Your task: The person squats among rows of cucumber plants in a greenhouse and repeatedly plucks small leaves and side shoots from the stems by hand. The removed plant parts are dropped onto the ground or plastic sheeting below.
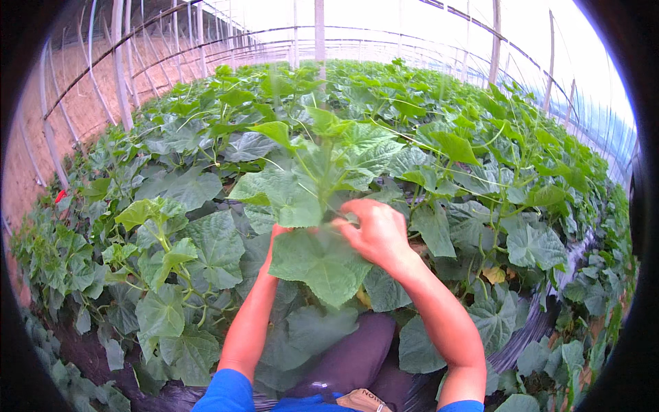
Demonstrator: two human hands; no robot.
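Straight in front of me rises a leafy vine [323,180], which looks like a cucumber plant, with a thin string or stem line running up above it. My right hand [375,226] is at its stem from the right, fingers curled and thumb and forefinger close together near a small green piece; what they grip is not clear. On the other side, my left hand [282,230] reaches behind a broad green leaf [324,262], which hides nearly all of its fingers. The leaf hangs between my forearms, its tip pointing down.
Dense vines [195,257] stand on both sides and ahead. Greenhouse posts [121,67] and hoops line an earthen wall [77,67] at left; translucent film [602,98] is at right. Dark plastic mulch [530,319] covers ground at lower right. A red item [61,195] lies far left.
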